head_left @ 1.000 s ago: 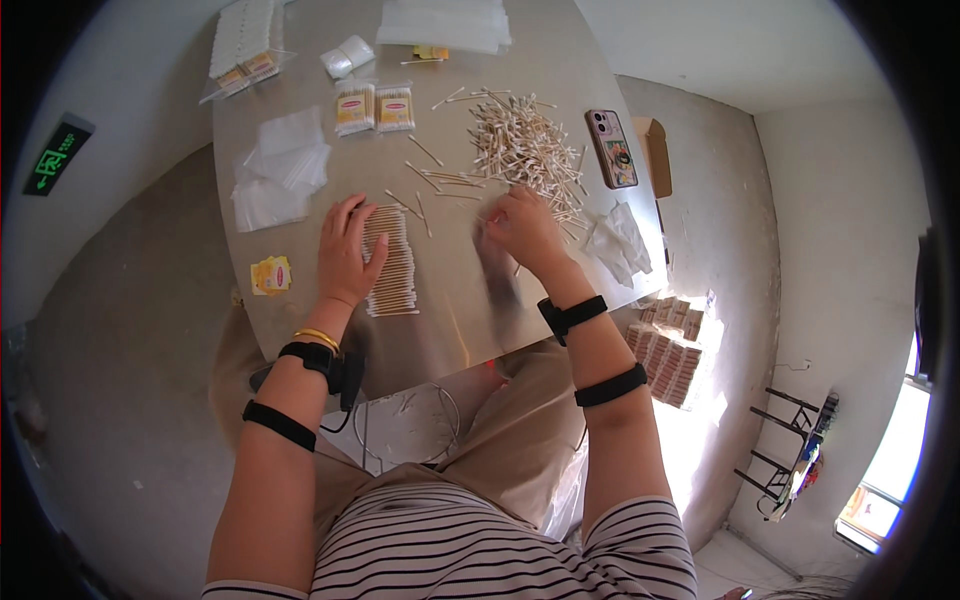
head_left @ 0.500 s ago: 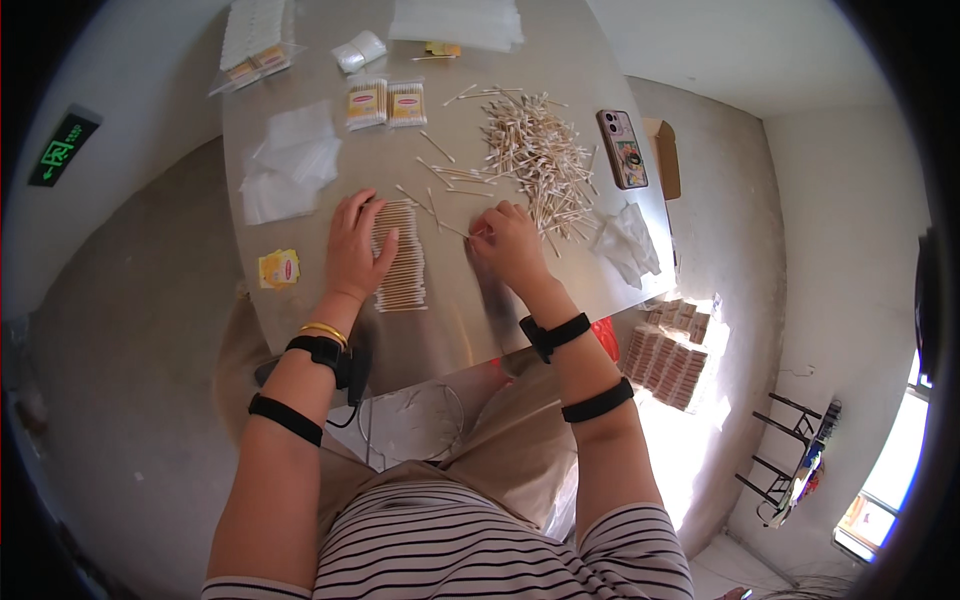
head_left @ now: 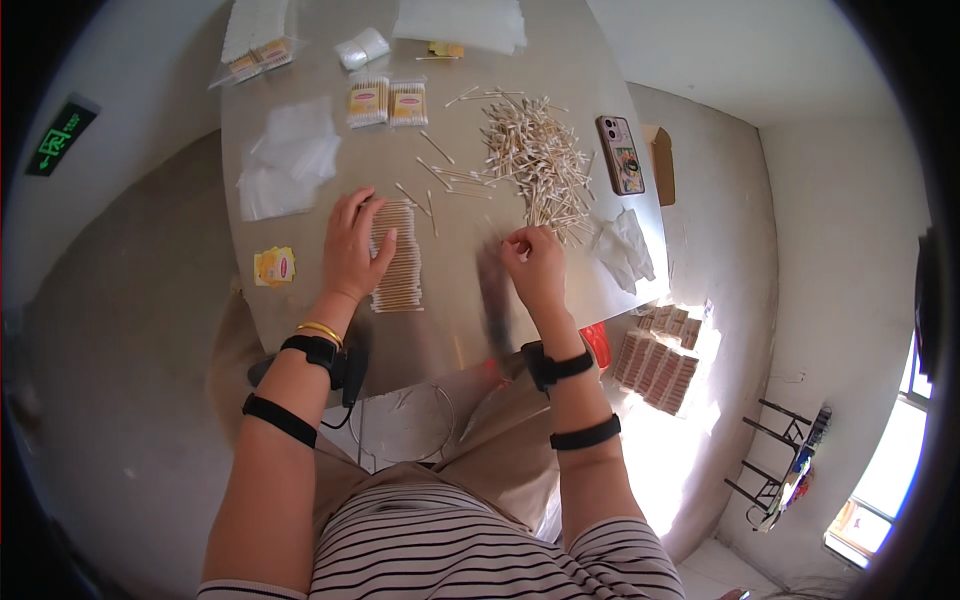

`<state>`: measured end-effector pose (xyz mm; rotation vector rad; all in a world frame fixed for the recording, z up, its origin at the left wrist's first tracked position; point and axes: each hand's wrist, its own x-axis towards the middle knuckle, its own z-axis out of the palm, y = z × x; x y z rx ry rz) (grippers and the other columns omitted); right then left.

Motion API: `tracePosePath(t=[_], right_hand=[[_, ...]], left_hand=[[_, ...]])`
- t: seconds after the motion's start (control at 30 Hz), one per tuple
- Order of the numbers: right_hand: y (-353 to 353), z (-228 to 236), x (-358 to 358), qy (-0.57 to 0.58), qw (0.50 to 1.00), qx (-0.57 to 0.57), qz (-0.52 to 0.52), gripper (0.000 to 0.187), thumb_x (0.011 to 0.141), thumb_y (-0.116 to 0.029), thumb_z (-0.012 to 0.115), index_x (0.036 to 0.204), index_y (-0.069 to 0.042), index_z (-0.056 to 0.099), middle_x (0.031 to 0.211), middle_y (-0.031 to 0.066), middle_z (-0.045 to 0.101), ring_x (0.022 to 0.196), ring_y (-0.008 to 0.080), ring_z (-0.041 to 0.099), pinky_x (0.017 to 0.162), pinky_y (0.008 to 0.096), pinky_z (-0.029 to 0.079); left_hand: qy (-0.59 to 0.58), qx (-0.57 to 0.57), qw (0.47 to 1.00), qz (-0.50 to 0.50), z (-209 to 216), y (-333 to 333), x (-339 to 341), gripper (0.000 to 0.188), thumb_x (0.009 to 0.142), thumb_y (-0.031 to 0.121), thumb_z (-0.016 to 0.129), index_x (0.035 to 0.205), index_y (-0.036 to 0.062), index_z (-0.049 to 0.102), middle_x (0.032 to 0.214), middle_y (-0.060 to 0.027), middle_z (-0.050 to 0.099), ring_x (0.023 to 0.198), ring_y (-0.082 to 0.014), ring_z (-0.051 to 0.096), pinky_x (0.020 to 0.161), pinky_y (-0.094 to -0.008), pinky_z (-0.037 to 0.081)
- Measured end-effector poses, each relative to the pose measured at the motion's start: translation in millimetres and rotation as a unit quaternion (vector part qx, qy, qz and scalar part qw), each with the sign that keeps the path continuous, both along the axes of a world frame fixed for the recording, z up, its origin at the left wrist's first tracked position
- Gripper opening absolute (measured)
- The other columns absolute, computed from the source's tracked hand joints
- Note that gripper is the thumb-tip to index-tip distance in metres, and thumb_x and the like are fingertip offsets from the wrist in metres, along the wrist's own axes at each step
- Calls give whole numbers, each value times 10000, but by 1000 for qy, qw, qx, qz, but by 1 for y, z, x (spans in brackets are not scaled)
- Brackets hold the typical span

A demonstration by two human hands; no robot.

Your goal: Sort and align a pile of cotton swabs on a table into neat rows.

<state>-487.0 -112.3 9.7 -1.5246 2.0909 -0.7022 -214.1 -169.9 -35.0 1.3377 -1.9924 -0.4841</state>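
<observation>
My left hand (head_left: 350, 245) lies along the left side of a neat row of cotton swabs (head_left: 400, 265), fingers stretched and thumb over the row. To the right, my right hand (head_left: 537, 268) is above the table, thumb and fingers pinched on a cotton swab that shows only as a faint blur. Just beyond that hand spreads a heap of loose cotton swabs (head_left: 535, 150). Several stray swabs (head_left: 462, 180) lie between the heap and the row.
Clear plastic bags (head_left: 290, 165) and yellow cards (head_left: 274, 266) lie at left. Farther back are two swab packs (head_left: 388, 102), a rolled bag (head_left: 362, 48) and a filled bag (head_left: 258, 40). A phone (head_left: 621, 155) and crumpled plastic (head_left: 626, 252) lie by the table's right edge.
My right hand has moved right and slightly nearer, away from the row. The swab at its fingertips has left its earlier spot on the table. My left hand stays by the row.
</observation>
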Motion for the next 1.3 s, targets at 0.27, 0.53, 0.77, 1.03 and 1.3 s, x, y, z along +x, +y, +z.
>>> tracePosePath(t=[0.27,0.53,0.77,1.03,1.3], right_hand=[[29,5,-40,-377,914,80,-124,210,914,-172,730,1026,5,734,865,3,691,752,53,563,674,212,421],[49,16,-34,-643,747,94,-136,105,965,-166,674,949,-64,658,824,-34,558,735,90,476,617,232,379],[56,52,-4,-732,672,77,-88,105,966,-175,667,938,-79,633,816,-26,531,757,108,454,662,250,388],[83,94,37,-648,759,60,22,172,965,-179,708,1043,-30,672,886,-43,605,786,45,501,688,208,387],[130,131,62,-658,744,72,91,163,995,-180,674,1070,-35,679,1006,-28,664,968,57,585,877,216,453]], left_hand=[[0,7,1000,-2,-2,0,0,427,924,307,620,1271,62,579,1374,-135,528,1265,-386,492,1096,-482,405],[-7,-9,1000,-1,-3,0,-2,418,934,307,615,1284,81,578,1386,-131,528,1288,-380,486,1105,-479,404],[79,-59,995,11,21,14,1,332,924,236,649,1217,80,632,1325,-144,569,1196,-353,548,1055,-447,431],[366,290,874,-134,123,113,-52,213,947,261,697,1036,67,689,1008,-26,652,986,-143,583,946,-313,419],[524,420,725,-156,162,172,-31,176,986,216,687,1007,41,678,967,11,660,958,-74,577,905,-259,443]])
